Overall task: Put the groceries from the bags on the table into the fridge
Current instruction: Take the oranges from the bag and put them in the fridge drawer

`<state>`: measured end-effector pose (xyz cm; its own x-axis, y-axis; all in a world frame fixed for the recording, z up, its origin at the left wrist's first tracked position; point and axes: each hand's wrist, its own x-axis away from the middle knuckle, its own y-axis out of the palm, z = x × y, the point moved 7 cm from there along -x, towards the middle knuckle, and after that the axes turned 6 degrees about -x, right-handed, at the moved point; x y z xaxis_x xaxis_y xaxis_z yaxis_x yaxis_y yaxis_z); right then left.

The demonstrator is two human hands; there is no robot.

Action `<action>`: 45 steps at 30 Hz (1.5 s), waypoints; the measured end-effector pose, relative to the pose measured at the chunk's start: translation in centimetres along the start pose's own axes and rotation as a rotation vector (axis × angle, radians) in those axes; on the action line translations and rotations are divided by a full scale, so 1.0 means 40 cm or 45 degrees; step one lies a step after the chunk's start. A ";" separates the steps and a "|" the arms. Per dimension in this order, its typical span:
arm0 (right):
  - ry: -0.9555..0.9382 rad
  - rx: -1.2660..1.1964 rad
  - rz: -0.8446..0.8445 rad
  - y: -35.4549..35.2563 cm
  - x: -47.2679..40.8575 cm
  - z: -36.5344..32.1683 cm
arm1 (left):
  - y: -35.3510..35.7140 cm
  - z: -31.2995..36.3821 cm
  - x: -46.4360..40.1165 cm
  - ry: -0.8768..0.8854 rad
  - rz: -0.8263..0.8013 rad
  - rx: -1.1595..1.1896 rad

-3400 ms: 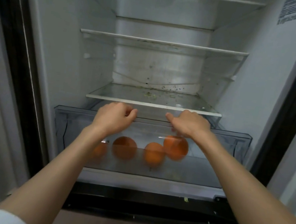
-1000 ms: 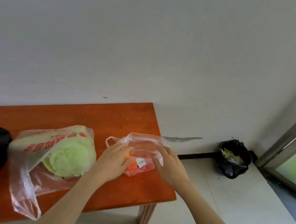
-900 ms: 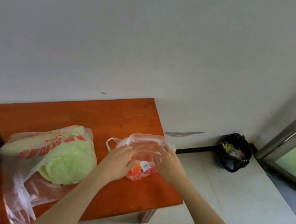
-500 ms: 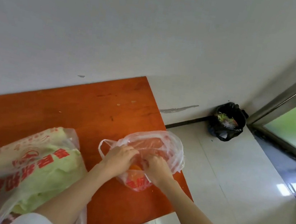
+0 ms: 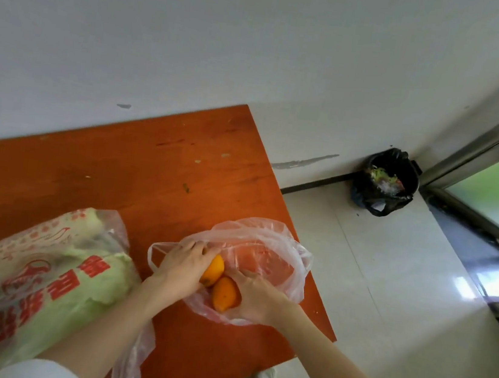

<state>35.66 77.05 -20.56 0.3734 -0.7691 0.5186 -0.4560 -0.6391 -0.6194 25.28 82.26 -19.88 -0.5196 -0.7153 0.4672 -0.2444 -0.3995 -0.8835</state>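
Since half a second ago, two oranges have been drawn up out of the small bag (image 5: 268,254). One orange (image 5: 214,269) is gripped under the left hand (image 5: 185,267), another (image 5: 223,294) in the right hand (image 5: 255,300). Left of the fingers, the cabbage (image 5: 48,286) remains bagged on the table (image 5: 117,171); fridge loading is judged partly outstanding.

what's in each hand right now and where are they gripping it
Each holds an orange inside the small clear bag. The left hand cups the upper orange from its left side; the right hand cups the lower orange from its right.
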 end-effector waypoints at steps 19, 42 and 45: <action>0.193 -0.291 0.831 -0.180 0.192 -0.016 | -0.252 -0.012 0.045 0.067 0.349 0.680; 1.100 -0.647 1.992 0.407 1.535 0.072 | -0.166 1.132 0.683 1.171 0.323 0.569; 1.226 -0.617 2.141 0.529 1.729 0.033 | -0.113 1.289 0.830 1.373 0.293 0.547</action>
<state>52.91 10.31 1.41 -0.9854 -0.1258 -0.1148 -0.0239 0.7694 -0.6383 51.34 30.76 1.30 -0.9880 -0.0249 -0.1524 0.1337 -0.6317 -0.7636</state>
